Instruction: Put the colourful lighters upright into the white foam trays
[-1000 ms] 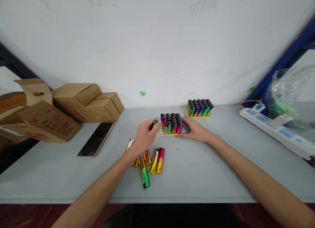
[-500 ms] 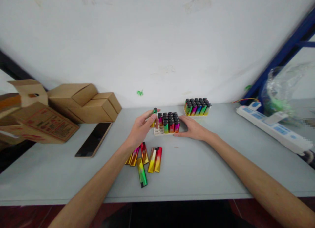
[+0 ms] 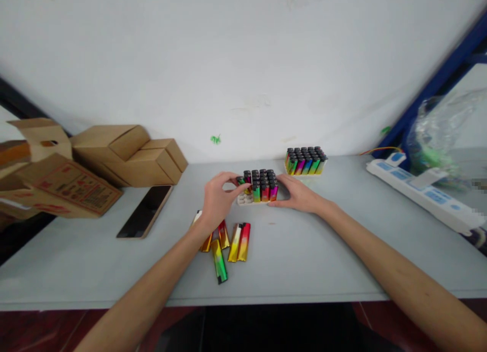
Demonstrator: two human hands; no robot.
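Note:
My left hand (image 3: pixel 219 196) pinches a green-topped lighter (image 3: pixel 240 180) at the left side of a white tray (image 3: pixel 245 201). Its fingers hide most of that lighter. Packed rows of upright lighters (image 3: pixel 265 187) with black tops fill the tray's right part, while bare holes show at its front left. My right hand (image 3: pixel 299 194) grips the tray's right end, thumb at the front corner and fingers round the side. Several loose shiny lighters, among them a green and yellow one (image 3: pixel 219 262) and a red one (image 3: pixel 244 242), lie below my left wrist, partly covered by it.
A second tray of lighters (image 3: pixel 305 162) stands by the wall at the back. On the left are cardboard boxes (image 3: pixel 125 154) and a phone (image 3: pixel 145 211). A white power strip (image 3: pixel 422 195) and a clear plastic bag (image 3: pixel 437 134) are at the right.
My left hand has moved slightly right, bringing its lighter in over the tray's left holes. The right hand keeps its grip on the tray's end.

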